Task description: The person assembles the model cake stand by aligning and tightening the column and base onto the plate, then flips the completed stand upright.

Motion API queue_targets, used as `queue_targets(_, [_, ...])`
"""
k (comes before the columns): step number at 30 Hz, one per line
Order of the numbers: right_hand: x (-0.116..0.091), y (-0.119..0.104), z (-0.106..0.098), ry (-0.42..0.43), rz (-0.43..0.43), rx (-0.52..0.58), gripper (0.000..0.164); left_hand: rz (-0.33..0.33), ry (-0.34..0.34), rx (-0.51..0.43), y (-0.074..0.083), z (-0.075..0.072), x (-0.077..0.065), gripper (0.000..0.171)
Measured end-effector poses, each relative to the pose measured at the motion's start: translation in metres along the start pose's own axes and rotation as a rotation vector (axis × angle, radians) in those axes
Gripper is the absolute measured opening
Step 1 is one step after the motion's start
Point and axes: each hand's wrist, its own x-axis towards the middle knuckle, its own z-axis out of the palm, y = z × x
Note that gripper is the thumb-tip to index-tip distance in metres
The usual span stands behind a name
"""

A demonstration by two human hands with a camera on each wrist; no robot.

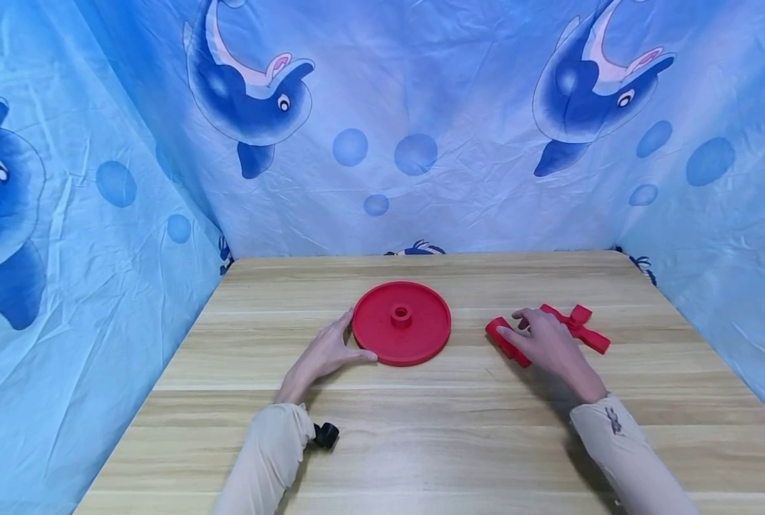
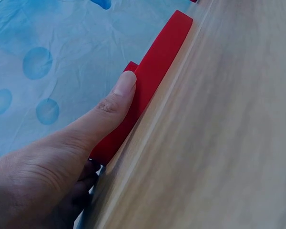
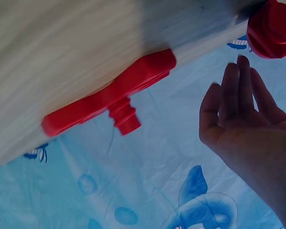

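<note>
A red round plate [image 1: 382, 343] with a raised rim and a hollow central hub lies flat on the wooden table. My left hand [image 1: 327, 352] holds its near left edge, the thumb [image 2: 107, 105] against the rim and the fingers round the left side. On the right, a short red cylindrical piece [image 1: 508, 343] lies on its side. Over it hovers my right hand [image 1: 545, 345], fingers loosely bent and apart from the piece in the right wrist view. Just beyond that hand is a red armed piece [image 1: 578, 322]; a ribbed peg [image 3: 125, 116] stands out from it.
The wooden table [image 1: 421, 443] ends at a blue dolphin-print sheet [image 1: 382, 93] at the back and both sides. A small black object [image 1: 325, 435] sits at the left sleeve's cuff.
</note>
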Motion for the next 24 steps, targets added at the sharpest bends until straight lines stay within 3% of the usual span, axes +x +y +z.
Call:
queue_targets(12, [0.026, -0.010, 0.004, -0.140, 0.125, 0.032, 0.056, -0.010, 0.004, -0.005, 0.001, 0.002, -0.002, 0.124])
queue_targets(24, [0.032, -0.006, 0.002, -0.244, 0.093, 0.128, 0.054, -0.011, 0.003, -0.017, 0.001, 0.002, -0.002, 0.125])
